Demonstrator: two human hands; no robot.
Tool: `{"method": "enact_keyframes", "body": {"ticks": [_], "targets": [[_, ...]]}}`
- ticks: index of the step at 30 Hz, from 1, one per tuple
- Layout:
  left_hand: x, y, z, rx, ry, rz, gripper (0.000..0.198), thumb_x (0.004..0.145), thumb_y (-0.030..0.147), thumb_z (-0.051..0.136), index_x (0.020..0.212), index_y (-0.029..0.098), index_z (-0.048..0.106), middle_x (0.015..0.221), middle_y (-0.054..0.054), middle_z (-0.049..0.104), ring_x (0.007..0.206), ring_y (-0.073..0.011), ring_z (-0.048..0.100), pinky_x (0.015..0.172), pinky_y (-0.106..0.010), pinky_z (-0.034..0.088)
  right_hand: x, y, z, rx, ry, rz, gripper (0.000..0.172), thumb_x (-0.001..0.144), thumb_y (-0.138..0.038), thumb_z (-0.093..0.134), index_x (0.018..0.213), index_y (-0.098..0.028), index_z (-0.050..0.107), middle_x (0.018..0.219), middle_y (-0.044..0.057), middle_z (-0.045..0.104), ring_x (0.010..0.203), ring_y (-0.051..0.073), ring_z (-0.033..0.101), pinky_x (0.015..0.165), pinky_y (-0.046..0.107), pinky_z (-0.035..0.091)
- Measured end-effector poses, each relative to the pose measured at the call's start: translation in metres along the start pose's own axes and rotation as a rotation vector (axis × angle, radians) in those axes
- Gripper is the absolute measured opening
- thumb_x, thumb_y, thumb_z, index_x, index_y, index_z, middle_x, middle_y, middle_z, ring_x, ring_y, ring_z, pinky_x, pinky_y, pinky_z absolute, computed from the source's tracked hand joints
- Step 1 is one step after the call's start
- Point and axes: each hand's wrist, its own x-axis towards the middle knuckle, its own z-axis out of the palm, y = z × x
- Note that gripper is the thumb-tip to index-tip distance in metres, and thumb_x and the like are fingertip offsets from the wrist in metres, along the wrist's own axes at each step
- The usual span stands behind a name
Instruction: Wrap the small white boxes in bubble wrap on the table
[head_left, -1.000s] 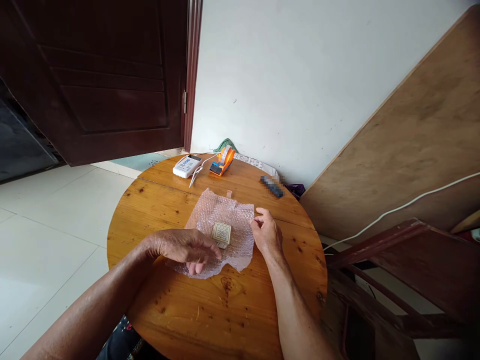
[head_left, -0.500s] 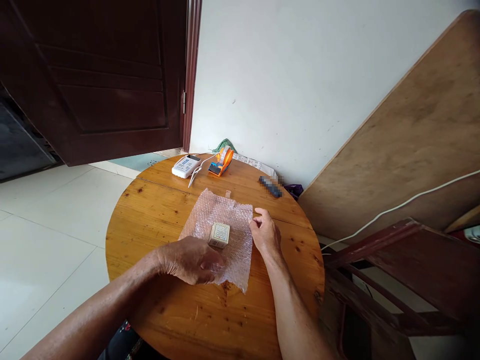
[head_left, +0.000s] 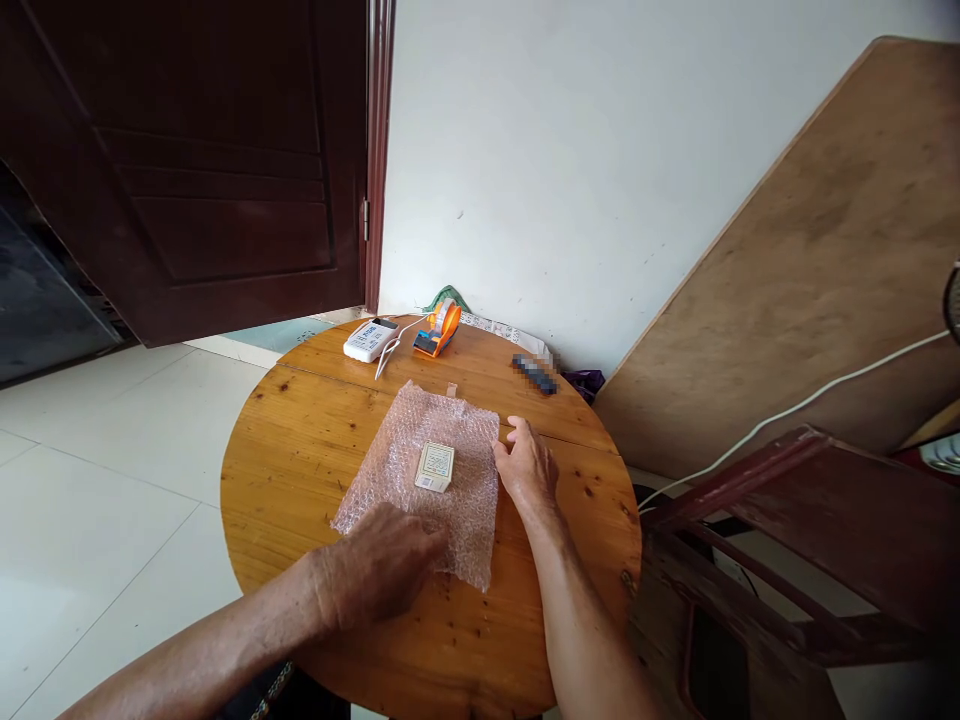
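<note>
A sheet of clear bubble wrap (head_left: 461,530) lies spread flat, with a small cream-coloured printed box (head_left: 435,467) standing on its middle. My left hand (head_left: 394,560) is over the wrap's near edge, back upward, its fingers curled. What it holds, if anything, is hidden beneath it. Beside the wrap's right edge is my right hand (head_left: 527,462), fingers apart and nothing in it. Its thumb comes close to that edge; I cannot tell whether it touches.
On the round wooden table (head_left: 292,450), a white device (head_left: 370,340) with a cable, an orange tape dispenser (head_left: 439,330) and a blurred-out dark object (head_left: 535,374) stand toward the wall. A small tape piece (head_left: 451,390) shows at the wrap's far edge. A wooden chair (head_left: 750,540) is at right.
My left hand has drawn back from beside the box toward the wrap's near edge, and its fingers are more curled. The box has turned slightly. My right hand has barely moved.
</note>
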Motion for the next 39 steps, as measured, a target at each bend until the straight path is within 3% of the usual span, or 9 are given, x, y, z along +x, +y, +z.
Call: {"method": "enact_keyframes", "body": {"ticks": [9, 14, 17, 21, 23, 26, 30, 34, 39], "targets": [[0.021, 0.011, 0.029, 0.006, 0.336, 0.040, 0.010, 0.086, 0.015, 0.054, 0.080, 0.017, 0.062, 0.103, -0.008, 0.062, 0.096, -0.0245, 0.055, 0.087, -0.039, 0.049, 0.002, 0.003, 0.006, 0.061, 0.062, -0.019, 0.034, 0.082, -0.019, 0.060, 0.116, -0.021, 0.061, 0.107, 0.008, 0.070, 0.099, 0.024, 0.064, 0.083, 0.034, 0.042], [0.024, 0.009, 0.050, -0.035, 0.484, 0.030, 0.011, 0.088, 0.015, 0.051, 0.084, 0.018, 0.060, 0.112, -0.007, 0.063, 0.106, -0.0241, 0.054, 0.094, -0.040, 0.047, -0.001, -0.006, -0.001, 0.443, 0.163, -0.147, 0.022, 0.082, -0.024, 0.052, 0.099, -0.020, 0.066, 0.093, 0.005, 0.071, 0.078, 0.019, 0.063, 0.076, 0.032, 0.047], [0.027, 0.008, 0.053, -0.032, 0.500, 0.039, 0.010, 0.088, 0.017, 0.053, 0.089, 0.018, 0.062, 0.117, -0.007, 0.065, 0.108, -0.0250, 0.055, 0.096, -0.042, 0.046, -0.010, -0.018, -0.013, 0.703, 0.028, -0.284, 0.024, 0.085, -0.034, 0.053, 0.098, -0.019, 0.067, 0.089, 0.006, 0.071, 0.078, 0.019, 0.064, 0.072, 0.030, 0.050], [0.031, 0.008, 0.052, -0.041, 0.513, 0.037, 0.015, 0.089, 0.020, 0.053, 0.098, 0.017, 0.065, 0.116, -0.008, 0.067, 0.110, -0.0267, 0.055, 0.098, -0.045, 0.044, -0.026, -0.034, -0.021, 0.644, -0.271, -0.510, 0.047, 0.074, -0.030, 0.067, 0.120, -0.020, 0.063, 0.118, 0.009, 0.070, 0.106, 0.023, 0.064, 0.089, 0.036, 0.050], [0.031, 0.009, 0.050, -0.043, 0.508, 0.030, 0.014, 0.089, 0.021, 0.054, 0.096, 0.016, 0.065, 0.113, -0.008, 0.068, 0.111, -0.0277, 0.054, 0.100, -0.045, 0.043, -0.034, -0.040, -0.020, 0.551, -0.318, -0.541, 0.056, 0.071, -0.021, 0.067, 0.127, -0.020, 0.060, 0.126, 0.011, 0.067, 0.116, 0.025, 0.061, 0.099, 0.040, 0.047], [0.030, 0.010, 0.046, -0.041, 0.481, 0.017, 0.013, 0.088, 0.021, 0.054, 0.092, 0.017, 0.065, 0.107, -0.007, 0.070, 0.108, -0.0275, 0.055, 0.098, -0.045, 0.043, -0.039, -0.042, -0.020, 0.491, -0.278, -0.518, 0.046, 0.072, -0.016, 0.062, 0.118, -0.020, 0.066, 0.118, 0.010, 0.071, 0.110, 0.025, 0.064, 0.098, 0.040, 0.048], [0.026, 0.012, 0.042, -0.034, 0.451, 0.024, 0.013, 0.090, 0.025, 0.054, 0.093, 0.017, 0.064, 0.118, -0.007, 0.067, 0.110, -0.0262, 0.055, 0.096, -0.043, 0.043, -0.034, -0.019, -0.039, 0.568, -0.081, -0.434, 0.039, 0.077, -0.031, 0.063, 0.115, -0.022, 0.067, 0.115, 0.007, 0.072, 0.105, 0.024, 0.067, 0.094, 0.036, 0.050], [0.023, 0.010, 0.043, -0.046, 0.436, 0.028, 0.023, 0.085, 0.038, 0.063, 0.096, 0.018, 0.062, 0.126, -0.007, 0.064, 0.112, -0.0275, 0.053, 0.096, -0.044, 0.043, -0.022, 0.035, -0.054, 0.468, 0.170, -0.202, 0.048, 0.076, -0.040, 0.062, 0.121, -0.022, 0.064, 0.121, 0.010, 0.070, 0.107, 0.027, 0.065, 0.095, 0.041, 0.049], [0.025, 0.008, 0.046, -0.045, 0.421, 0.026, 0.027, 0.082, 0.041, 0.067, 0.096, 0.019, 0.061, 0.122, -0.005, 0.063, 0.110, -0.0269, 0.053, 0.096, -0.044, 0.043, -0.023, 0.093, -0.041, 0.231, 0.125, -0.032, 0.047, 0.074, -0.034, 0.061, 0.119, -0.022, 0.064, 0.114, 0.010, 0.071, 0.103, 0.030, 0.066, 0.090, 0.044, 0.051]]}}
